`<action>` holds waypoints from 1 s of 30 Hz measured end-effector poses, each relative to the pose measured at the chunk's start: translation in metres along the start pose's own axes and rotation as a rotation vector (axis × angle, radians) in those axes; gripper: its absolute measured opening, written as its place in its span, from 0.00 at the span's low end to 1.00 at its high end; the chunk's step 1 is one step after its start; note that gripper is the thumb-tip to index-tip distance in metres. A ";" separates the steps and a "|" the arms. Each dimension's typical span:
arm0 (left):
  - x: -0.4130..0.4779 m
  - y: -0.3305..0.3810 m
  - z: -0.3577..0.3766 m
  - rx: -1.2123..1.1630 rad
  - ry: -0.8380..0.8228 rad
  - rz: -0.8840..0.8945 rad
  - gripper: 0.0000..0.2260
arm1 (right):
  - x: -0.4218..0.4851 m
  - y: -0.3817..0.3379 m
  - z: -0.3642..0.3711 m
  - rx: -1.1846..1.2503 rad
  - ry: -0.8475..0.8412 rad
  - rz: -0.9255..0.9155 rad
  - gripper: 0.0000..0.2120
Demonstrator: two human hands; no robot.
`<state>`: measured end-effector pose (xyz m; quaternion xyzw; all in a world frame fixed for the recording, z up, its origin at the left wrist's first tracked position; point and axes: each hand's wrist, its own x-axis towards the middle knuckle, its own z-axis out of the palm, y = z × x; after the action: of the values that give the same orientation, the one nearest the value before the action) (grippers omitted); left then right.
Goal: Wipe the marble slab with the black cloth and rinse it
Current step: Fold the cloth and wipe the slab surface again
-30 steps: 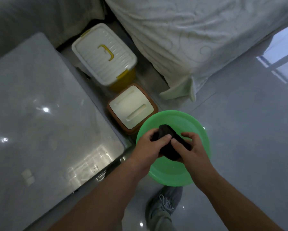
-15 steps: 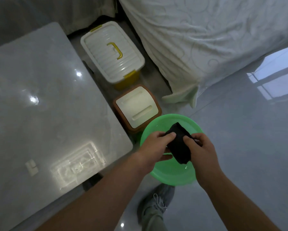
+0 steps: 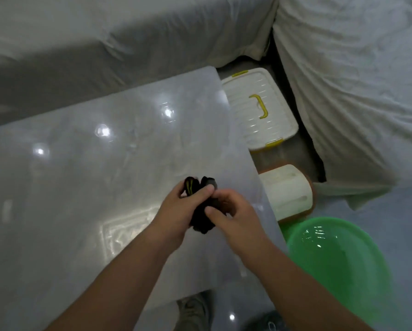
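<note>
The grey-white marble slab [image 3: 85, 168] fills the left and middle of the view, glossy with light reflections. Above its right part I hold the bunched black cloth [image 3: 201, 217], which shows a thin yellow line near its top. My left hand [image 3: 179, 211] grips its left side and my right hand [image 3: 234, 217] pinches its right side. Whether the cloth touches the slab I cannot tell. The green basin [image 3: 338, 266] with water sits on the floor at the lower right, apart from both hands.
A white lidded box with yellow handle [image 3: 259, 111] and a smaller orange-brown box with white lid [image 3: 287, 191] stand right of the slab. A bed with white bedding [image 3: 357, 91] lies beyond them. A sofa cover [image 3: 104, 39] lies behind the slab. My shoe [image 3: 195, 311] is below.
Both hands lifted the black cloth out of the green basin and carried it left, over the marble slab. The view swung left, so the basin now sits at the lower right.
</note>
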<state>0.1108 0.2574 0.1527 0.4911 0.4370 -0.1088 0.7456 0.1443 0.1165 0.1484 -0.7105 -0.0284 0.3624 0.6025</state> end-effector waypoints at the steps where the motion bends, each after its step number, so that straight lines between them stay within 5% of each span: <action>1: 0.008 0.007 -0.022 -0.098 0.008 -0.014 0.17 | 0.014 -0.003 0.015 -0.002 0.005 0.001 0.11; 5: 0.032 0.029 -0.091 -0.407 0.034 -0.105 0.11 | 0.062 -0.012 0.057 0.055 0.107 0.074 0.16; 11: 0.055 0.048 -0.135 -0.514 -0.063 -0.187 0.16 | 0.102 -0.021 0.086 0.028 0.136 0.150 0.13; 19: 0.088 0.048 -0.136 -0.129 0.099 -0.023 0.16 | 0.136 -0.031 0.095 -0.052 0.089 0.195 0.24; 24: 0.106 0.057 -0.125 -0.173 0.118 -0.021 0.15 | 0.163 -0.036 0.084 0.003 0.061 0.329 0.12; 30: 0.136 0.069 -0.109 -0.015 0.224 0.014 0.26 | 0.212 -0.040 0.053 -0.192 0.074 0.180 0.12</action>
<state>0.1733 0.4181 0.0790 0.4974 0.5150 -0.0449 0.6967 0.2870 0.2730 0.0804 -0.7774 0.0233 0.3842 0.4976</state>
